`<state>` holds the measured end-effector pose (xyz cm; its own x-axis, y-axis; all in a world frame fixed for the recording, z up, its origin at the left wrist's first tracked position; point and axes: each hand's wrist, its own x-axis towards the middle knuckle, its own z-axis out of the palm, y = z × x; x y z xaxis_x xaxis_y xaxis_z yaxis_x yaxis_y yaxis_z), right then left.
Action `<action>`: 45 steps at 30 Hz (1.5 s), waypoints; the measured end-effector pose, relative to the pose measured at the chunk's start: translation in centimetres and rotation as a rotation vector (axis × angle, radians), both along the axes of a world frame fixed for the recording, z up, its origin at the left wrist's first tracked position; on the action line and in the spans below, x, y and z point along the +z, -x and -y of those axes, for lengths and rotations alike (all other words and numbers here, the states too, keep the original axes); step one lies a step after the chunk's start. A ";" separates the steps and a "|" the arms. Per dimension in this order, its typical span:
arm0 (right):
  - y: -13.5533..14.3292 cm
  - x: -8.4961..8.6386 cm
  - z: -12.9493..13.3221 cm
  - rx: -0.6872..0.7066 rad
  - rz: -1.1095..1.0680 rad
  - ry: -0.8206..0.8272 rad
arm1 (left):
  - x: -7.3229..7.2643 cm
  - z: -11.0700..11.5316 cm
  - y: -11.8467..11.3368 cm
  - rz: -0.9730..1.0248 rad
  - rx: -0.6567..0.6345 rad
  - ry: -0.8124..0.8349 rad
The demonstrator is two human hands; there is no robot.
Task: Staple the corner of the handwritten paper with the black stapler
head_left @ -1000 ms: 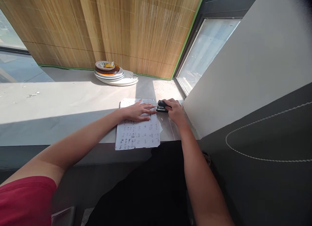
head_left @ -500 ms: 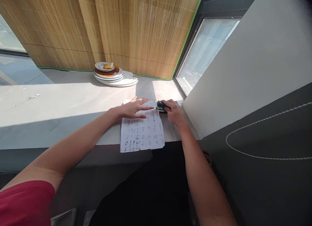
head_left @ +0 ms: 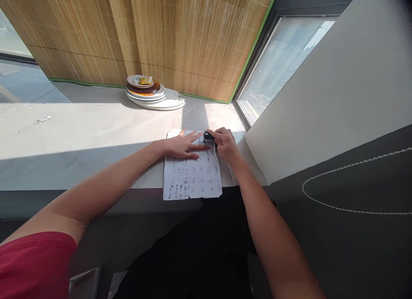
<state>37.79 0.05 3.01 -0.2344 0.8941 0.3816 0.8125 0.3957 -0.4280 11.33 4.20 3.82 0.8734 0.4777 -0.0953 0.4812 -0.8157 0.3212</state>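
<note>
Handwritten white paper [head_left: 193,178] lies on the window ledge, its near edge jutting past the ledge's front. My left hand [head_left: 185,146] rests flat on its upper part with fingers spread toward the right. At the paper's upper right edge, my right hand [head_left: 227,144] is closed around a black stapler [head_left: 208,136]. The stapler's head sits over the sheet, close to my left fingertips. My right fingers hide the rest of the stapler.
A stack of plates [head_left: 151,95] stands at the back of the ledge [head_left: 80,123], below a bamboo blind [head_left: 154,37]. A white wall [head_left: 309,84] bounds the right side, with a hanging cord [head_left: 304,189] in front of its dark lower part.
The stapler has shifted left relative to the paper, and its head now overlaps the sheet's upper right edge. My left hand stays flat on the paper. The whole view has shifted slightly.
</note>
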 end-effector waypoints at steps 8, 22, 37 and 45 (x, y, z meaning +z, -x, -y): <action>0.7 0.4 0.0 -0.025 0.070 0.000 | -0.3 0.0 -0.2 0.025 -0.012 0.011; 1.4 0.8 0.5 -0.050 0.105 0.010 | -0.3 0.1 -0.3 0.047 0.002 0.020; 1.8 0.9 0.7 -0.057 0.153 0.027 | -0.6 -0.2 -0.2 0.074 0.006 0.043; 1.7 0.4 0.4 -0.057 0.160 0.012 | -0.9 -0.3 -0.2 0.074 0.008 0.037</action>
<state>36.05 -0.32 3.42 -0.2399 0.9120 0.3328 0.8920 0.3423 -0.2953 11.54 4.53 2.94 0.8747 0.4823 -0.0482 0.4616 -0.7985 0.3865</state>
